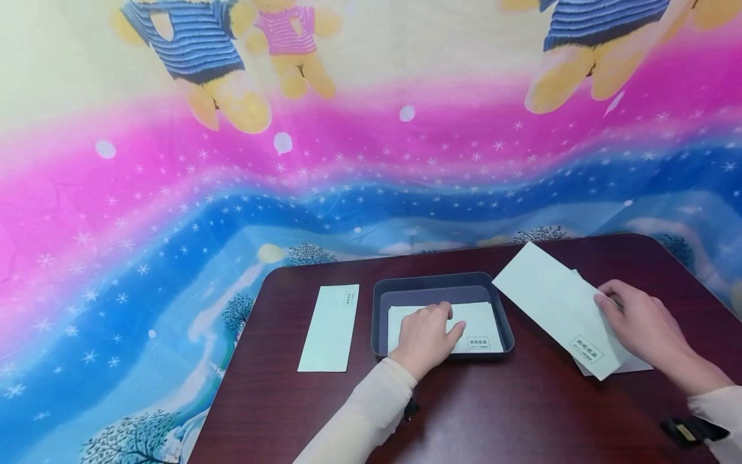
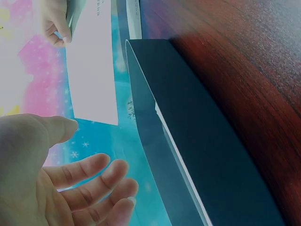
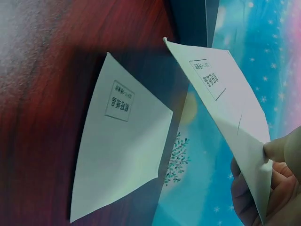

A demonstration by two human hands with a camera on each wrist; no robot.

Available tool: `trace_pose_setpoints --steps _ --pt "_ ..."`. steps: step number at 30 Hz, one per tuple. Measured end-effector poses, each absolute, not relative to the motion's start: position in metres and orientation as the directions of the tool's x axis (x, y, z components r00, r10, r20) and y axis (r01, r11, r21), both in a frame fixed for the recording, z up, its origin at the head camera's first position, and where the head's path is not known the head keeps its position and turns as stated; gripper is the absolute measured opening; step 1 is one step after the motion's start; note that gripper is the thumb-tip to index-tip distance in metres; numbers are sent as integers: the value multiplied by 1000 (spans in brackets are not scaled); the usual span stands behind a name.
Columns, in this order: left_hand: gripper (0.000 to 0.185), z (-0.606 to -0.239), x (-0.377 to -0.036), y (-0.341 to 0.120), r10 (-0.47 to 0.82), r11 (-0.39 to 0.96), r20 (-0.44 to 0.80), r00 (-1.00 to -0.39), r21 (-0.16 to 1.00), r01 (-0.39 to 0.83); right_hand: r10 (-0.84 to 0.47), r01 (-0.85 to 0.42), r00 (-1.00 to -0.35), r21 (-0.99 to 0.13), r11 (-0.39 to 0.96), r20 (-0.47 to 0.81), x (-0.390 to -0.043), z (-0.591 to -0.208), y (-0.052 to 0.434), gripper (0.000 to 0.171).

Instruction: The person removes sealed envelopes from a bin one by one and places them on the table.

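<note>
My right hand (image 1: 643, 319) pinches a pale envelope (image 1: 559, 309) by its side edge, thumb on the printed face and fingers behind, as the right wrist view shows. The held envelope is lifted and tilted above another envelope (image 3: 122, 146) lying on the table. Over the dark grey tray (image 1: 379, 322) is my left hand (image 1: 426, 335), its fingers loosely bent and apart, with nothing between them in the left wrist view. Below it, envelopes (image 1: 487, 322) with a boxed print lie in the tray, partly hidden by the hand.
On the left of the dark red wooden table (image 1: 266, 399) lies one more envelope (image 1: 330, 328), its print at the far end. Behind the table hangs a colourful cloth (image 1: 359, 187) with bears and snowflakes. The tray's raised wall (image 2: 188, 117) stands beside the left hand.
</note>
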State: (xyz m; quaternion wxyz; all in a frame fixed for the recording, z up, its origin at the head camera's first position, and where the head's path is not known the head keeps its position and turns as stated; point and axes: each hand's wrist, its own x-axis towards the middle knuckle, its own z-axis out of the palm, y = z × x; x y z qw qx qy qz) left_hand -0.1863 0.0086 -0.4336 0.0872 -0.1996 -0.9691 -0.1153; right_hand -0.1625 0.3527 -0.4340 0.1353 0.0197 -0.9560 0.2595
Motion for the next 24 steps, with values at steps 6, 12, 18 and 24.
trace_pose_setpoints --steps 6,12,18,24 --pt "30 -434 -185 12 375 889 213 -902 193 415 44 -86 -968 -495 865 247 -160 -441 360 24" --pt "30 -435 -183 15 382 887 210 -900 191 420 83 -36 -973 -491 871 218 -161 -451 367 22" --pt "30 -435 -182 19 386 886 204 -900 191 423 129 5 -971 -519 855 203 -161 -463 375 23" --pt "29 -435 -181 23 397 882 196 -897 191 432 158 27 -965 -525 851 207 -162 -470 383 25"
